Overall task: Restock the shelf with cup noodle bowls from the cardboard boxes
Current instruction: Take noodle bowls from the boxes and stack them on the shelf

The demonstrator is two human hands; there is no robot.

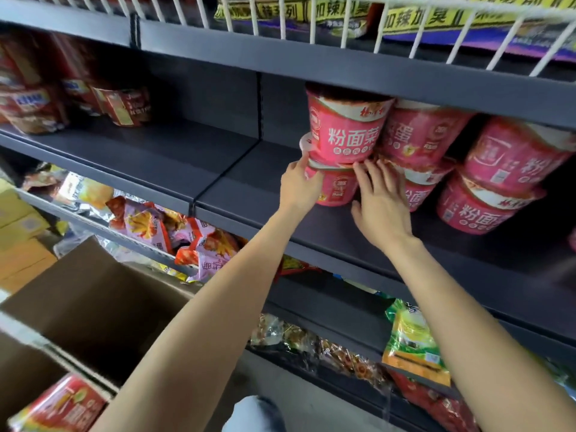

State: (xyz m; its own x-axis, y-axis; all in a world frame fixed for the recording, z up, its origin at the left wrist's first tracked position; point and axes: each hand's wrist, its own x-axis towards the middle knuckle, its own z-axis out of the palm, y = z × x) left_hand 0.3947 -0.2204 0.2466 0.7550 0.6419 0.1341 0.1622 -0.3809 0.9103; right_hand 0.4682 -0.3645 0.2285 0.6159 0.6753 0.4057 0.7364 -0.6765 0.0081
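Cardboard is filling the near left: a brown cardboard box is standing open with matte inner walls, and a red glossy packet is showing in a second box nearer the camera. Red packs are sitting far left on the dark grey metal shelf, whose flat deck is lying bare beside them. Glossy crinkled snack bags are crowding the tier below. Further right, the left hand is gripping the lower pink bowl, fingers curled around its left side under the white rim. An upper pink bowl, round and tapered, is resting on it. The right hand is pressing nearly straight, spread fingers against the lower bowl's right side. More stacked bowls are standing to the right.
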